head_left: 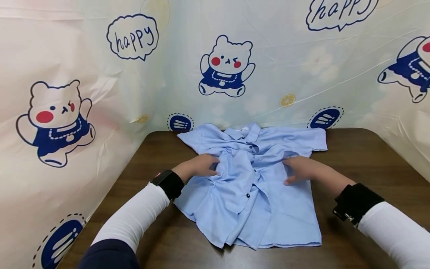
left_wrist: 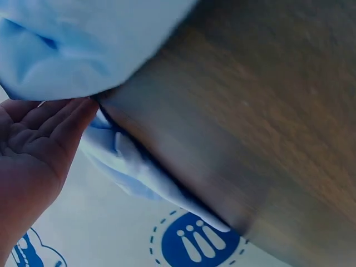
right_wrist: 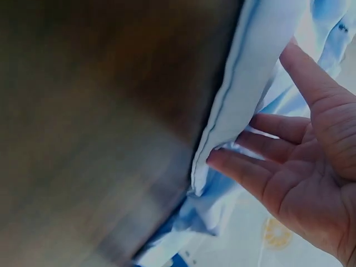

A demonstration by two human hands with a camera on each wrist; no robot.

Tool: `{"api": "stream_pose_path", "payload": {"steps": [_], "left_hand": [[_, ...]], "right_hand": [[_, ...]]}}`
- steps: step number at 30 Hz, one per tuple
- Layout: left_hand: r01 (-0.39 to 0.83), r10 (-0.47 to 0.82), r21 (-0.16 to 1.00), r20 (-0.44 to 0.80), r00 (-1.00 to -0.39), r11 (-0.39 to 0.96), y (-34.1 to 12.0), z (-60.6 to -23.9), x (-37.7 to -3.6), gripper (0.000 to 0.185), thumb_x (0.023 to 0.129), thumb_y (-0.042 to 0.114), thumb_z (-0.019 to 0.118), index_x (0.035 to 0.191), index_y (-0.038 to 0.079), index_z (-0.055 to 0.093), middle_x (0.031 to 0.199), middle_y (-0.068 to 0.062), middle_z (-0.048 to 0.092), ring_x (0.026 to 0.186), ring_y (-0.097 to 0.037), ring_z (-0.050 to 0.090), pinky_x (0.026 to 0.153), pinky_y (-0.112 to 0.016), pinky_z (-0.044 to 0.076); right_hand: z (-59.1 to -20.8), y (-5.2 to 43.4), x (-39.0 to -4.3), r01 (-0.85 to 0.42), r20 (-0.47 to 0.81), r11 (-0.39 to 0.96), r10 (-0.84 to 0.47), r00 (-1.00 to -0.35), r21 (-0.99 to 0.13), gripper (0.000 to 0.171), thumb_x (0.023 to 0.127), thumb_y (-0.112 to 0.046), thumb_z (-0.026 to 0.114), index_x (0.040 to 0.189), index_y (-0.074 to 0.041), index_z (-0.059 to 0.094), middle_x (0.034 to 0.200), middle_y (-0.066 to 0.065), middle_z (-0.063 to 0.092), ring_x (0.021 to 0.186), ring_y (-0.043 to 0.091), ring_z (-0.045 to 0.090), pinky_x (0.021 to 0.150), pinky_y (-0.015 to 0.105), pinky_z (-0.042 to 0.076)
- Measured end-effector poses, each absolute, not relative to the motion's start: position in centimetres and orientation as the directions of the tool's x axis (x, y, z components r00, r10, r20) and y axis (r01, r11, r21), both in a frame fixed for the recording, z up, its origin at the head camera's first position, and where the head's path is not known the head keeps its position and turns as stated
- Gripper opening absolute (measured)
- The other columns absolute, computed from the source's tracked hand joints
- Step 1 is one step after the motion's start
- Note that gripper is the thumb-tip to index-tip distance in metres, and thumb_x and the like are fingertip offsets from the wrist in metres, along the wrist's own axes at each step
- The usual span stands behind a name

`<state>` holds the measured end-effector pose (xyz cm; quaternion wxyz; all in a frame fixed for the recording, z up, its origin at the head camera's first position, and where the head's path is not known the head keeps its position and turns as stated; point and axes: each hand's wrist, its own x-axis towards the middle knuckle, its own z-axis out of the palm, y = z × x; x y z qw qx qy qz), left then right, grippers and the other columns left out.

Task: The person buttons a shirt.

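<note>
Left hand: fingers extended and flat, pressing on the left chest panel of the light blue shirt. The left wrist view shows a relaxed, open palm with fingertips against a fold of cloth; nothing is pinched. Right hand: likewise spread flat on the right panel of the shirt, thumb out to the side. The right wrist view shows straight fingers touching a hemmed edge, not closed round it. Neither hand grasps anything; both merely bear down on the fabric.

The shirt lies front up on the brown table, collar toward the far edge, hem toward the near edge, roughly midway between the left and right edges. Short sleeves are spread toward the far corners. The button placket is bunched, and heavy creases gather between the two hands.

Judgement: the work appears to be at an early stage. The garment is laid out but not yet smoothed; no fold is made. Flattening the centre and all folding appear to remain.

A cartoon-bear printed sheet stands behind and beside the table.
</note>
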<state>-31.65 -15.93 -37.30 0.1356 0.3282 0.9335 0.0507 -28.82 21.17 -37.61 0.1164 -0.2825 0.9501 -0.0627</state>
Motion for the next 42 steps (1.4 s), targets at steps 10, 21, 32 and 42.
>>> {"api": "stream_pose_path", "payload": {"steps": [10,21,32,42], "left_hand": [[0.531,0.554,0.161,-0.216,-0.804,0.832,-18.9,-38.2,-34.3,0.057,0.095,0.031,0.065,0.138,-0.004,0.05,0.14,-0.018,0.051,0.131,-0.032,0.045,0.108,-0.041,0.036],[0.481,0.508,0.167,-0.206,-0.837,0.861,-19.6,-38.1,-35.0,0.049,0.091,0.024,0.071,0.132,0.0,0.058,0.135,-0.015,0.056,0.128,-0.031,0.047,0.108,-0.042,0.036],[0.495,0.537,0.211,-0.268,-0.8,0.843,-17.9,-36.8,-33.5,0.067,0.079,0.031,0.083,0.134,0.003,0.057,0.139,-0.014,0.052,0.131,-0.031,0.043,0.109,-0.042,0.034],[0.552,0.602,0.249,-0.219,-0.768,0.795,-17.8,-36.9,-33.5,0.022,0.079,0.02,0.083,0.081,0.007,0.065,0.076,0.001,0.054,0.074,-0.014,0.05,0.071,-0.029,0.043]], "right_hand": [[-37.5,24.1,-32.4,-0.4,-0.253,0.862,-0.481,-0.839,-0.312,0.092,0.074,-0.041,0.084,0.141,0.007,0.043,0.145,0.03,0.039,0.133,0.052,0.031,0.105,0.063,0.029],[-37.4,25.0,-33.2,-0.425,-0.219,0.847,-0.502,-0.836,-0.319,0.071,0.078,-0.031,0.083,0.13,0.008,0.056,0.134,0.029,0.051,0.124,0.048,0.044,0.101,0.06,0.036],[-37.0,24.1,-32.4,-0.386,-0.208,0.879,-0.448,-0.87,-0.278,0.068,0.074,-0.026,0.086,0.125,0.009,0.057,0.122,0.027,0.057,0.113,0.043,0.052,0.096,0.058,0.041],[-37.3,24.2,-32.3,-0.416,-0.266,0.854,-0.499,-0.825,-0.312,0.024,0.084,-0.016,0.077,0.098,0.0,0.066,0.083,0.003,0.055,0.078,0.021,0.05,0.071,0.038,0.044]]}}
